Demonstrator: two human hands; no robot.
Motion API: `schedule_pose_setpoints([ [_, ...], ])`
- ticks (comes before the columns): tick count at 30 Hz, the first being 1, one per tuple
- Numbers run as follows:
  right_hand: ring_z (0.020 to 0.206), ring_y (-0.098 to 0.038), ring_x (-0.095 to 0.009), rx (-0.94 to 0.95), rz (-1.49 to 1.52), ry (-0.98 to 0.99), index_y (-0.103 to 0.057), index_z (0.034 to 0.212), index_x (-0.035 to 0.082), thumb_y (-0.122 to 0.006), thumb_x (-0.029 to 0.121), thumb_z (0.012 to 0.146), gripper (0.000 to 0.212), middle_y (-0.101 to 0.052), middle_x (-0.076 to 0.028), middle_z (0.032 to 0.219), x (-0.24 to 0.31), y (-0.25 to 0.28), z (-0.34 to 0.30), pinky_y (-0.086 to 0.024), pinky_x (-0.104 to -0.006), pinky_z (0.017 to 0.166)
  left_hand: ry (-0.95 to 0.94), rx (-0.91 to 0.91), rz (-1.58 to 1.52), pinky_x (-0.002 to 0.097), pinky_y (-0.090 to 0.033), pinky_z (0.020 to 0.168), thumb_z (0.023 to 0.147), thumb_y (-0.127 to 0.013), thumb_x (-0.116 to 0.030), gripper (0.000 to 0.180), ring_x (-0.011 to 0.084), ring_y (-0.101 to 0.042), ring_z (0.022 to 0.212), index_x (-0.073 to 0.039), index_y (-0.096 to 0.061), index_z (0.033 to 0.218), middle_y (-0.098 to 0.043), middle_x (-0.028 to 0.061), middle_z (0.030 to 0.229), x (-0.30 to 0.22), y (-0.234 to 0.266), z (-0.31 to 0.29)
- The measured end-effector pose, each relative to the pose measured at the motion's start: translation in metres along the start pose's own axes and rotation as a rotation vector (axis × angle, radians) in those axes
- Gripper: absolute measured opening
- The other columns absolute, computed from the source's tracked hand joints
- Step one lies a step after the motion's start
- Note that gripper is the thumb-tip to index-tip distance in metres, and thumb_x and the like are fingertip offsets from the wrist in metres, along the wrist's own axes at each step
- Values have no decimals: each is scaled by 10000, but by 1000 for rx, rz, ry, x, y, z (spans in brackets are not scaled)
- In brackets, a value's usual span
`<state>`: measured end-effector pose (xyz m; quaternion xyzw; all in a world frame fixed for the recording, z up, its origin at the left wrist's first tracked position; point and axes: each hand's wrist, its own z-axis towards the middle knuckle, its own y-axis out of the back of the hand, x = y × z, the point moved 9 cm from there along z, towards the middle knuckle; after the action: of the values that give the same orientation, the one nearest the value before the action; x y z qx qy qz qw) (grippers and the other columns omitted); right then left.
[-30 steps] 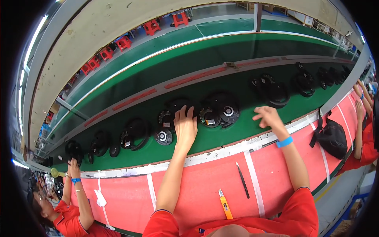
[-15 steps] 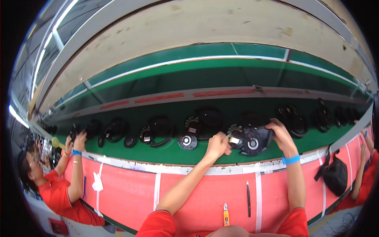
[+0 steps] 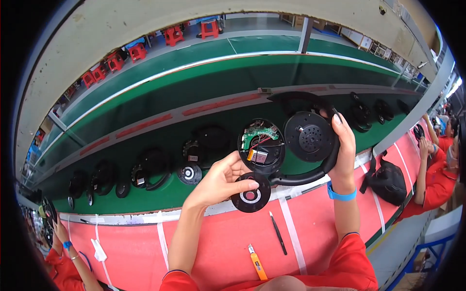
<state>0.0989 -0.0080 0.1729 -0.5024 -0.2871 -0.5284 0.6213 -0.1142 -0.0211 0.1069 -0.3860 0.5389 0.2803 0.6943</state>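
Note:
My right hand (image 3: 343,145) grips the curved black headband (image 3: 308,178) of a pair of headphones, raised over the near edge of the green conveyor. One ear cup (image 3: 262,145) is uncovered, showing a green circuit board (image 3: 259,133), thin red wires and a silver battery (image 3: 257,156) with orange tape. The other ear cup (image 3: 309,137) has a round perforated face turned to me. My left hand (image 3: 218,182) pinches a black round cover (image 3: 251,193) with a white ring, thumb on its face, just below the uncovered cup.
More headphones in parts (image 3: 150,169) lie along the green conveyor (image 3: 160,194). On the pink bench (image 3: 218,242) are tweezers (image 3: 278,234), a yellow utility knife (image 3: 257,263) and a black bag (image 3: 386,177). Co-workers in red sit at left (image 3: 73,266) and right (image 3: 437,179).
The headphones have come up off the conveyor and turned, so their insides face me. My left hand now holds the round cover. The view has swung to the right.

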Motion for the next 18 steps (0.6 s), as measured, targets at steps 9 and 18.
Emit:
schedule_pose_setpoints([
  [9, 842, -615, -140, -5, 46, 23, -507, 1139, -57, -458, 256, 913, 389, -612, -115, 948, 17, -20, -15, -490, -249, 750, -3, -2, 276, 251, -520, 668, 718, -749, -33, 423, 108, -621, 744, 23, -512, 1063, -654, 101, 809, -23, 2, -26],
  [18, 810, -631, -150, 46, 15, 44, -504, 1140, -55, -481, 239, 883, 392, -644, -155, 911, 32, -36, -27, -499, -240, 724, -85, 33, 373, 236, -478, 653, 699, -771, -77, 537, 77, -601, 712, -23, -515, 1169, -676, 66, 825, -36, 3, -40],
])
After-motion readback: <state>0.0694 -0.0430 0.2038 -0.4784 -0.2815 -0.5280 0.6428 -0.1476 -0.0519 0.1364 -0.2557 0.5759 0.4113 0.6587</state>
